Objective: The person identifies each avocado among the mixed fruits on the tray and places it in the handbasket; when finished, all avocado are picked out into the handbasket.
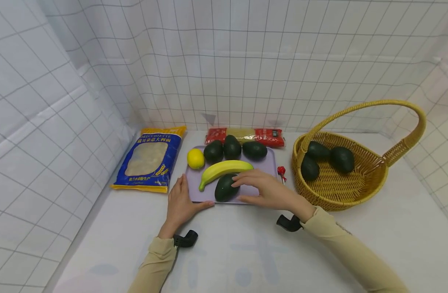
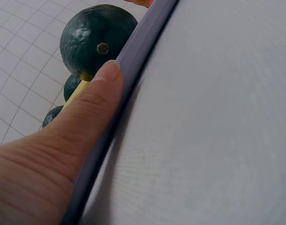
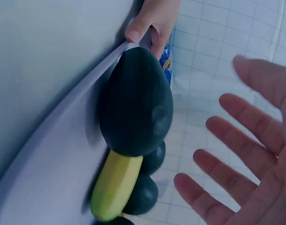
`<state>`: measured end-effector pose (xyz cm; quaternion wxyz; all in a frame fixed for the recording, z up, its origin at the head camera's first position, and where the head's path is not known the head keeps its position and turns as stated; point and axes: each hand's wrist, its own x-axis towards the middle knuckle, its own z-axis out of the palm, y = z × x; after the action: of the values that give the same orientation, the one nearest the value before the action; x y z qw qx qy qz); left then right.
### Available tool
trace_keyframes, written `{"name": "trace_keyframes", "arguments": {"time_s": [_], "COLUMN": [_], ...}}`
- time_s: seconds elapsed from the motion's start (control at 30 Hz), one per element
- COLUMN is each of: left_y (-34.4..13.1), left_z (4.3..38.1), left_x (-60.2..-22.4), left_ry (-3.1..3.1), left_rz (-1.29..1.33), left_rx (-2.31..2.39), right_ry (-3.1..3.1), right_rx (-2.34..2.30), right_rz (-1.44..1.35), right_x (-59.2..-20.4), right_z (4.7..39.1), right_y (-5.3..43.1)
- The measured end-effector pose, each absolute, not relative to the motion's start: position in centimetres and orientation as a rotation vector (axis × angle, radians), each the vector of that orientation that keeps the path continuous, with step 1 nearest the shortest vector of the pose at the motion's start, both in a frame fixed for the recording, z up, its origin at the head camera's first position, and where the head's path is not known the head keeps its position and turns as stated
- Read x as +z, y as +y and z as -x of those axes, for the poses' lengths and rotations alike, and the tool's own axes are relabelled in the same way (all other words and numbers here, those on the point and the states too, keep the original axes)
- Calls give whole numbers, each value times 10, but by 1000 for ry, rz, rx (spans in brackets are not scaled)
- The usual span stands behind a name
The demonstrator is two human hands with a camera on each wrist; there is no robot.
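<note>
At the near left corner of a lilac tray (image 1: 271,162), my left hand (image 1: 180,203) rests with fingers along the left side. Its thumb (image 2: 94,98) lies straight along the front rim. On the tray, my right hand (image 1: 260,188) hovers at the right of the nearest avocado (image 1: 225,188), fingertips overlapping it in the head view. The right wrist view shows those fingers (image 3: 246,154) spread, with a gap to that avocado. Behind lie a banana (image 1: 224,169), a lemon (image 1: 196,158) and a row of three avocados (image 1: 232,147).
A wicker basket (image 1: 330,193) with a tall handle, holding several avocados, stands at the right. A blue orecchiette bag (image 1: 147,158) lies left of the tray, and a red pasta packet (image 1: 269,137) behind it. A red-wrapped lollipop (image 1: 281,171) sits between tray and basket.
</note>
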<state>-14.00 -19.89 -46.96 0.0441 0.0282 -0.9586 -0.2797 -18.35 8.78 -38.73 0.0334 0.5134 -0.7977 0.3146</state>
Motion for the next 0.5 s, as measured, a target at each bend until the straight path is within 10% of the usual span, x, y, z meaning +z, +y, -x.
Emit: {"name": "trace_keyframes", "arguments": {"time_s": [0.5], "left_y": [-198], "left_z": [140], "left_x": [-470], "left_ry": [-2915], "left_rz": [-84], "left_rx": [-845], "right_ry": [-2588], "right_rx": [847], "right_rz": [-1617], "right_x": [-404], "right_z": [201], "right_y": [46]}}
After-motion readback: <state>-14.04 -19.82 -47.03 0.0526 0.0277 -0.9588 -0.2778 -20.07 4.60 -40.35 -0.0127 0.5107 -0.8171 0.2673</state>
